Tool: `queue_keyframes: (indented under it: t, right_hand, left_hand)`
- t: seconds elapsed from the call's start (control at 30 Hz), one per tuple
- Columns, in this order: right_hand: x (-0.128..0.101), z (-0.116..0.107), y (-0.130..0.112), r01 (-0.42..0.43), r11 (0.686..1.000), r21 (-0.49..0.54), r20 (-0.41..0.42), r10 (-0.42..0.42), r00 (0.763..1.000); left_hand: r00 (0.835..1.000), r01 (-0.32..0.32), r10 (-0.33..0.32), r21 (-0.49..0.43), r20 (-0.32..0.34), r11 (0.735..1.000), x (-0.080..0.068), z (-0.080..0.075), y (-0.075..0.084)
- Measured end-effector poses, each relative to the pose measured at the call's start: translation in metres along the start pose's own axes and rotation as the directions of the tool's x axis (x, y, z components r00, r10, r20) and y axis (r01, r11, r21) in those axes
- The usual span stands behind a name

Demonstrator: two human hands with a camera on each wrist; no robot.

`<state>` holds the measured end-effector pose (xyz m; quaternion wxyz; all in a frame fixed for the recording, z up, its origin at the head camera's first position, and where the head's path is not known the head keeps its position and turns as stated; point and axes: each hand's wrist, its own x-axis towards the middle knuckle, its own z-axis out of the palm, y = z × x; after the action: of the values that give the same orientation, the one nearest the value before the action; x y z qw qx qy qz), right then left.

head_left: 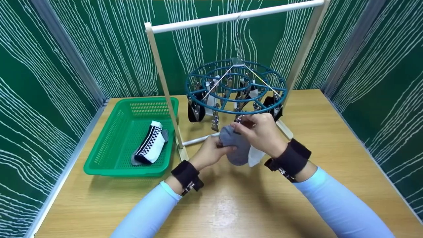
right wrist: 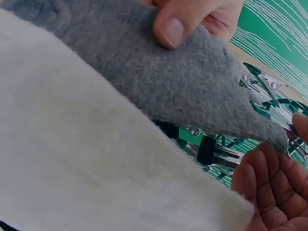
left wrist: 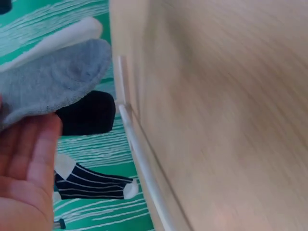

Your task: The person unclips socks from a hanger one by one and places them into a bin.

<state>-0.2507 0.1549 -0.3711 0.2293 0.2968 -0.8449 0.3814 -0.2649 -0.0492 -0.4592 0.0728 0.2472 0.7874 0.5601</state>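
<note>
A grey sock (head_left: 235, 145) hangs below the front rim of a round blue-green hanging dryer (head_left: 228, 110). My left hand (head_left: 211, 152) pinches the sock's side, thumb in front; in the right wrist view that thumb (right wrist: 175, 29) presses on the grey knit. At the sock's top edge, my right hand (head_left: 262, 132) pinches a metal clip (head_left: 238, 119) between thumb and fingers. Whether the clip's jaws bite the sock is hidden. A white sock-like piece (head_left: 255, 156) hangs right beside the grey one, partly behind my right hand.
Black and white socks (head_left: 196, 110) hang from other clips. The dryer hooks on a white rail (head_left: 238, 15) with wooden posts (head_left: 162, 72). A green basket (head_left: 109, 145) at left holds a checkered sock (head_left: 152, 143). Green walls (head_left: 125, 49) enclose the wooden table (head_left: 211, 211).
</note>
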Motion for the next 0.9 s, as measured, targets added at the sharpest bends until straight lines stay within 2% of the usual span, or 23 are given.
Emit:
queue_keyframes:
  t: [0.3, 0.53, 0.73, 0.9]
  right_hand:
    - [0.000, 0.001, -0.001, -0.010, 0.999, 0.039, -0.036, 0.012, 0.999]
    - [0.000, 0.004, 0.000, 0.046, 0.995, 0.089, -0.122, -0.035, 0.992]
    - [0.001, 0.004, 0.001, 0.084, 0.994, 0.069, -0.157, -0.072, 0.985]
    - [0.002, 0.003, 0.001, 0.093, 0.994, 0.048, -0.143, -0.086, 0.986]
  left_hand:
    - [0.999, 0.020, -0.019, -0.037, 0.032, 0.999, -0.003, -0.007, 0.004]
    - [0.997, 0.029, -0.025, -0.049, 0.070, 0.998, -0.005, -0.008, 0.002]
    - [0.996, 0.038, -0.036, -0.023, 0.086, 0.999, -0.010, -0.009, -0.001]
    - [0.998, 0.001, -0.003, 0.025, 0.070, 1.000, -0.012, -0.010, -0.005]
